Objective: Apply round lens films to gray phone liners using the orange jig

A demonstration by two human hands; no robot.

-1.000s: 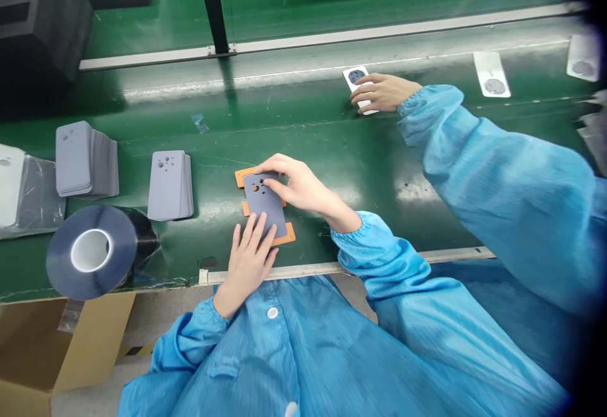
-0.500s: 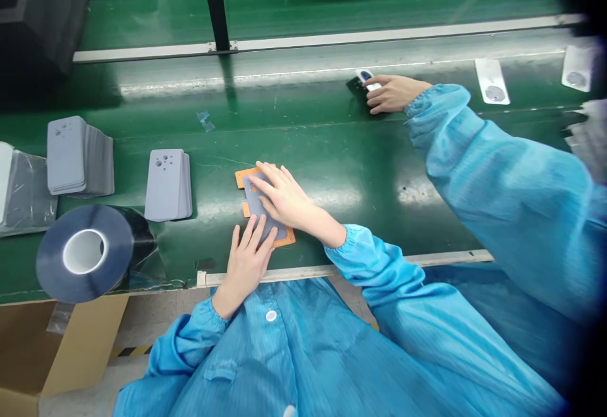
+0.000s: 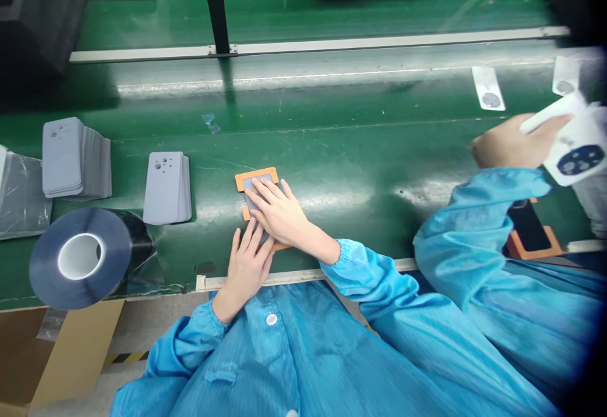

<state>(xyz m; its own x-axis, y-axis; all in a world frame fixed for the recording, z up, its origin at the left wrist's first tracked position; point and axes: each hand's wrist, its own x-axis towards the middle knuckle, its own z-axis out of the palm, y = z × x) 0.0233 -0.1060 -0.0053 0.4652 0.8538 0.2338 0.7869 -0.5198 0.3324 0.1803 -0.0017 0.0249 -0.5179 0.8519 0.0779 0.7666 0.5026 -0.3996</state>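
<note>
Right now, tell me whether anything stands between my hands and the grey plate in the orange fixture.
Nothing visible does: the left hand and right hand rest on the grey plate, and the nearest grey stack stands off to the left.

1 black post (image 3: 217, 9) meets a pale rail (image 3: 379, 42) — an open cardboard box (image 3: 78, 354) sits at lower left.

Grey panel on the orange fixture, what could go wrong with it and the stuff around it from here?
Both the left hand and right hand cover much of the grey panel, so any misalignment on the orange fixture might go unnoticed. The film roll lies at the front edge of the green work surface; a bump might send it toward the open cardboard box below. The smaller grey panel stack is slightly fanned and could slide if knocked.
</note>
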